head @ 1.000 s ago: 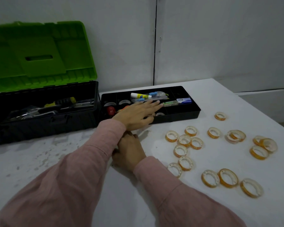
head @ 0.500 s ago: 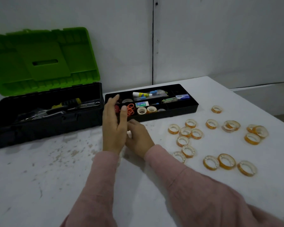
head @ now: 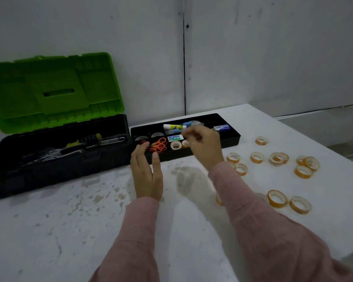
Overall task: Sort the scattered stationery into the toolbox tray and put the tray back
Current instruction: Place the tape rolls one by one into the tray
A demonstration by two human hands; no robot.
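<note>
Black plastic toolbox tray (head: 231,137) sits on the white desk (head: 69,231), just right of the open green-lidded black toolbox (head: 57,151). Right hand (head: 205,146) hovers over the tray, fingers curled together; cannot tell if holding anything. Left hand (head: 147,176) at the tray's front edge, fingers apart. Amber tape rolls (head: 276,198) scattered right of the tray.

The black tray (head: 230,137) is set at the worktop's (head: 69,231) far edge beside the open toolbox (head: 57,157). The right hand (head: 205,147) is curled above it; the left hand (head: 146,174) is spread open before it. Tape rolls (head: 277,198) are scattered toward the right edge.
</note>
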